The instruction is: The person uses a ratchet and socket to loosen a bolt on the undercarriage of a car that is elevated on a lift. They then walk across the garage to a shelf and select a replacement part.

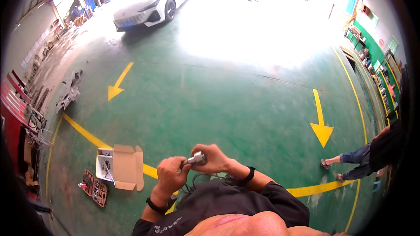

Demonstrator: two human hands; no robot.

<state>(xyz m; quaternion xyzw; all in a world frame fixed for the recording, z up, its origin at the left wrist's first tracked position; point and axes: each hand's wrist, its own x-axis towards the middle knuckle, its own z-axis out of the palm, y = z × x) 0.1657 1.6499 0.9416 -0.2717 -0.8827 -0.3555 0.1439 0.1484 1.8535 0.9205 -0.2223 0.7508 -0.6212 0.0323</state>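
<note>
In front of my chest, both hands hold a silver metal piece (199,157) that looks like a socket on a narrower shaft. My left hand (169,175) is closed around the thin end. My right hand (211,159) curls behind the wide round end, its fingers closed against it. Part of the piece is hidden inside the hands. Dark cables (189,185) hang close below the hands, in front of my dark shirt.
An opened cardboard box (127,166) and a tool case (94,189) lie on the green floor at left. A torn metal part (70,91) lies farther left. A white car (153,6) stands far ahead. Another person (361,159) is at right, near loaded shelves (385,89).
</note>
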